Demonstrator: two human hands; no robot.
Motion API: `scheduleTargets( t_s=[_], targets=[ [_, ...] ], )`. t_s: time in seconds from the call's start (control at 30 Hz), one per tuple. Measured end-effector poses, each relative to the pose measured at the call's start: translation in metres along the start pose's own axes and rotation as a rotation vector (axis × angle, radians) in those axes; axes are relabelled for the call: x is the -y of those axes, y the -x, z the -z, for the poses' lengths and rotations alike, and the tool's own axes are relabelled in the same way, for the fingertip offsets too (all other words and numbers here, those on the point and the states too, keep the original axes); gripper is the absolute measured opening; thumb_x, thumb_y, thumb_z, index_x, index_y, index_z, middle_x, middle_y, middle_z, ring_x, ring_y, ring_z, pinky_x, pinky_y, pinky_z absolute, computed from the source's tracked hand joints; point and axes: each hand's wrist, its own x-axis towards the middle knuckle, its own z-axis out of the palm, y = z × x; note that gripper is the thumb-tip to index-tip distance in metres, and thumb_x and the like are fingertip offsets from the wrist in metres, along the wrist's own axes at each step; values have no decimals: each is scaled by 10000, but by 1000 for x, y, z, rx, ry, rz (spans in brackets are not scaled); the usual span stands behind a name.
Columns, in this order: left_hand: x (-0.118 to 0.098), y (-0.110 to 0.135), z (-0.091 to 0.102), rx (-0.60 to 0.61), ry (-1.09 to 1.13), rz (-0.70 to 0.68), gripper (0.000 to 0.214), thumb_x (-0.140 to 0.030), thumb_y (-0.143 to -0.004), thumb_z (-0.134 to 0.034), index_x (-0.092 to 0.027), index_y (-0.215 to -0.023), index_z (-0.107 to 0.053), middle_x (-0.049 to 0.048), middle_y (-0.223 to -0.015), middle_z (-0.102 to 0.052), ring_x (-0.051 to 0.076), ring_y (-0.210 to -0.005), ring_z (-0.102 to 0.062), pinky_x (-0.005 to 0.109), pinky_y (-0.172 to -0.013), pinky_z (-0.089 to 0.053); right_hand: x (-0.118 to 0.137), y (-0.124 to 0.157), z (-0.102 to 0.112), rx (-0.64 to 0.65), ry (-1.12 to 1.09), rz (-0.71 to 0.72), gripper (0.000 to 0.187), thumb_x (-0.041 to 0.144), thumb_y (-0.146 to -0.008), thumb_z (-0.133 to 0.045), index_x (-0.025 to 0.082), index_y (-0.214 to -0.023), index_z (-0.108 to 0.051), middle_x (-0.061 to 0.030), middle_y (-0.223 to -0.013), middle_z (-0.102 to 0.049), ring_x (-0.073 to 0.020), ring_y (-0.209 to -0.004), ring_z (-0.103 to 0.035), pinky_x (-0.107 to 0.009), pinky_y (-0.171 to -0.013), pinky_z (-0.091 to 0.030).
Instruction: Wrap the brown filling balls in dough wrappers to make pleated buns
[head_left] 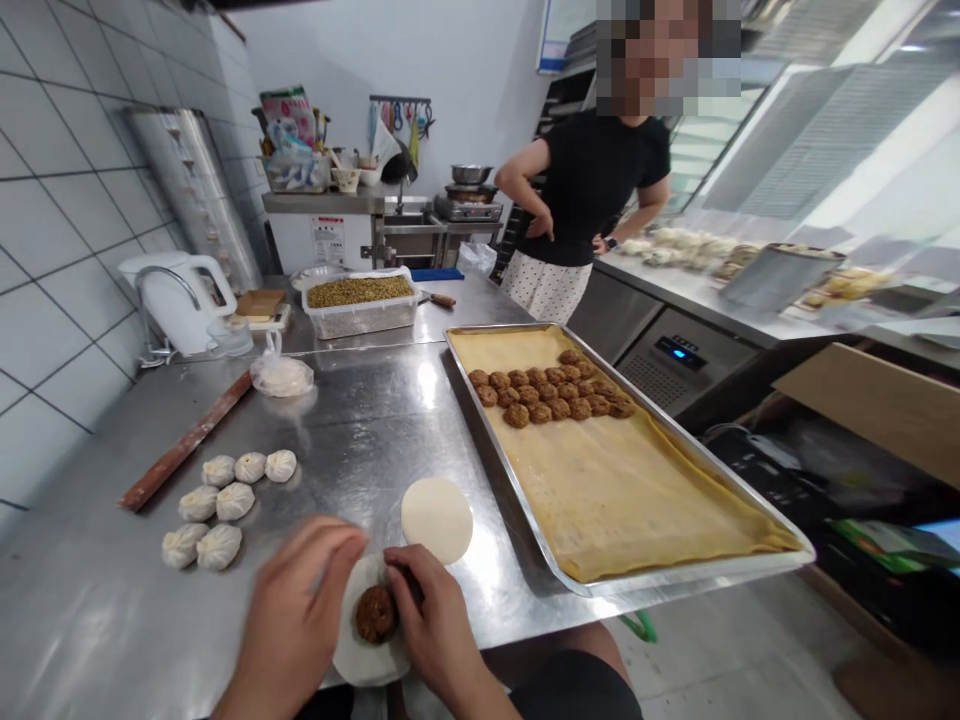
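A round dough wrapper (367, 668) with a brown ball of filling (375, 614) on it is in front of me, between my hands. My right hand (435, 610) pinches the wrapper's far right edge, thumb and fingers closed on it. My left hand (300, 600) is curved over the wrapper's left side. Motion blurs its fingers, so I cannot tell whether they grip the dough. Just beyond my right hand a second, bare wrapper (437, 520) lies flat on the steel table (352, 430). Several pleated buns (219, 547) sit in short rows to the left.
On the right, a lined metal tray (660, 500) carries several filling balls (559, 408). A rolling pin (187, 440) and a tied plastic bag (282, 376) lie at left. Behind are a tub of chopped filling (360, 292) and a white kettle (176, 300). A person (600, 190) stands beyond the tray.
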Motion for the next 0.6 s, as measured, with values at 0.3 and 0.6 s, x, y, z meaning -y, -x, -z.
scheduleTargets(
  t_s=[0.3,0.6],
  targets=[
    [54,1,-44,403,24,69,249,-243,-993,-600,-306,-1197,-729,45,-1102,-738,246,-1091,-643,435,-974,-531,4,-6,4,36,-99,0,238,194,-1030,-558,280,-1130,-755,-34,-1071,-763,-202,-1012,-713,-331,-920,-547],
    [45,15,-37,307,105,147,211,-359,-1057,-519,-262,-991,-694,40,-1069,-686,203,-1035,-640,351,-933,-523,-4,17,-4,-31,32,77,248,218,-1022,-551,249,-1249,-646,-81,-1164,-701,-240,-1103,-666,-385,-986,-542]
  ],
)
